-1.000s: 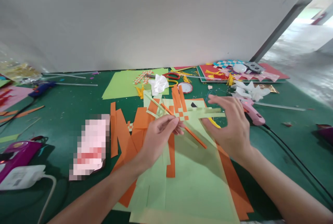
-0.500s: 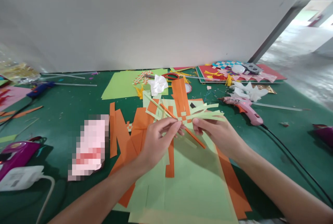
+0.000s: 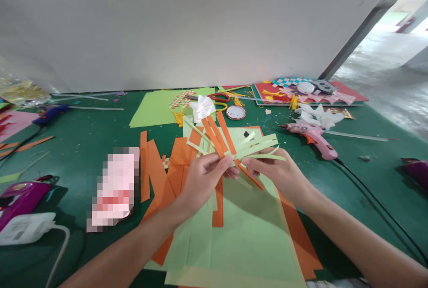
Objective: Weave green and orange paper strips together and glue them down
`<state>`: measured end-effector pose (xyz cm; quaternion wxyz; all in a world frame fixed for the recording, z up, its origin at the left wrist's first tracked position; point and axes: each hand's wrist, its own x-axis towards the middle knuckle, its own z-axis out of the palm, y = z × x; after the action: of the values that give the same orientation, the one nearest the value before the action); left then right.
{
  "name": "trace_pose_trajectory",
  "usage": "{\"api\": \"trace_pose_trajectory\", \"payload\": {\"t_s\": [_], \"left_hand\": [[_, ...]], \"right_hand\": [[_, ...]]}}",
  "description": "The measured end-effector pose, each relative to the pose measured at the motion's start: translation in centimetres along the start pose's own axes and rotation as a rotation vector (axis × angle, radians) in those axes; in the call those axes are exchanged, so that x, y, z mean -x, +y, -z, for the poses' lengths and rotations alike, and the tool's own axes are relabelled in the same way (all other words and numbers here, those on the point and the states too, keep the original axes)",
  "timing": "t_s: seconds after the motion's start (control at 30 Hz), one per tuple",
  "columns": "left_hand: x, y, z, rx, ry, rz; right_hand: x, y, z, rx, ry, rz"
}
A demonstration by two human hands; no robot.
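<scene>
Orange and pale green paper strips (image 3: 226,134) cross one another in a small woven piece between my two hands. My left hand (image 3: 209,176) pinches its left side between thumb and fingers. On the right side, my right hand (image 3: 270,167) is closed on the pale green strips, which fan out over its fingers. The orange strips spread upward and apart, and one points down to the right. Below the hands lies a large pale green sheet (image 3: 250,230), with orange paper pieces (image 3: 160,167) to its left.
A pink glue gun (image 3: 316,138) with a black cord lies at right. Behind the hands are crumpled white tissue (image 3: 202,108), red-and-yellow scissors (image 3: 219,97) and a round tin (image 3: 236,112). A purple device (image 3: 23,199) and a pink blurred item (image 3: 115,190) are at left.
The upright orange strips have spread and tilted left, uncovering the round tin. The pale green strips at right have fanned apart. My right hand has shifted slightly left.
</scene>
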<state>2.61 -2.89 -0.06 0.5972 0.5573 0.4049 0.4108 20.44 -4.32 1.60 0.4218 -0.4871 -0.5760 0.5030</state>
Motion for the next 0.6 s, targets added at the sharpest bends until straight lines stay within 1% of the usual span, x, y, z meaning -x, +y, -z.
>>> {"api": "trace_pose_trajectory", "payload": {"t_s": [0.13,0.27,0.33,0.4,0.47,0.53,0.6], "left_hand": [[0.06,-0.12,0.08,-0.001,-0.011,-0.013],[0.19,-0.26,0.10,-0.062,-0.026,-0.032],[0.20,-0.31,0.07,-0.092,-0.022,-0.034],[0.19,-0.32,0.04,-0.082,-0.022,-0.022],[0.17,-0.32,0.02,-0.047,-0.040,-0.026],[0.17,-0.33,0.03,-0.053,-0.046,-0.055],[0.22,-0.38,0.04,-0.099,0.003,-0.108]], "right_hand": [[-0.09,0.28,-0.02,-0.022,-0.012,0.007],[-0.02,0.47,-0.20,-0.099,-0.106,0.055],[0.00,0.55,-0.22,-0.114,-0.122,0.061],[-0.06,0.64,-0.17,-0.107,-0.099,0.056],[-0.16,0.74,-0.09,-0.104,-0.044,0.043],[-0.25,0.84,0.00,-0.118,0.011,0.025],[-0.27,0.90,0.06,-0.155,0.040,-0.010]]}}
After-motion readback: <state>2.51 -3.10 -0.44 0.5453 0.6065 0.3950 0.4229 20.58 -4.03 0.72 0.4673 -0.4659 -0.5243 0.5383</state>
